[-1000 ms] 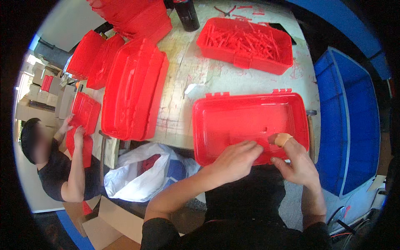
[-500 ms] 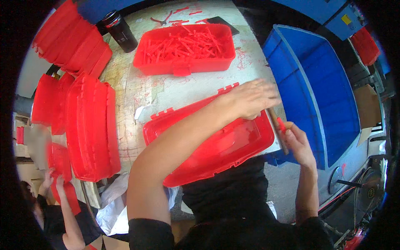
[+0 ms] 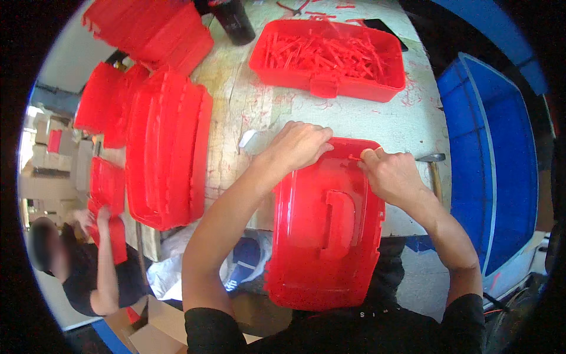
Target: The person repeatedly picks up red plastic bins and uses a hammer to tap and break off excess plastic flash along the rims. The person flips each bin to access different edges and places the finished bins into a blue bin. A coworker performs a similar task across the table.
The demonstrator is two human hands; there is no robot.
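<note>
A shiny red plastic lid (image 3: 312, 236) stretches from the table's front edge toward my body, long side pointing at me, with a handle-shaped form in its middle. My left hand (image 3: 302, 144) is closed over its far left corner. At the far right corner, my right hand (image 3: 392, 174) is closed, with a small red piece (image 3: 355, 157) poking out between the fingertips; its full shape is hidden. Beyond the lid stands a red box (image 3: 359, 88) full of thin red plastic strips (image 3: 321, 56).
Stacked red trays (image 3: 168, 147) stand on the left, more (image 3: 147, 29) behind them. A hammer (image 3: 436, 177) lies near the table's right edge, beside a big blue crate (image 3: 486, 147). A black cup (image 3: 234, 23) and pliers (image 3: 293, 8) are farther back. At left, another person (image 3: 100, 277) handles red parts.
The lid has been turned from lying crosswise to pointing at my body. My left hand moved left to its far corner; my right hand came in from the table's right edge onto the lid.
</note>
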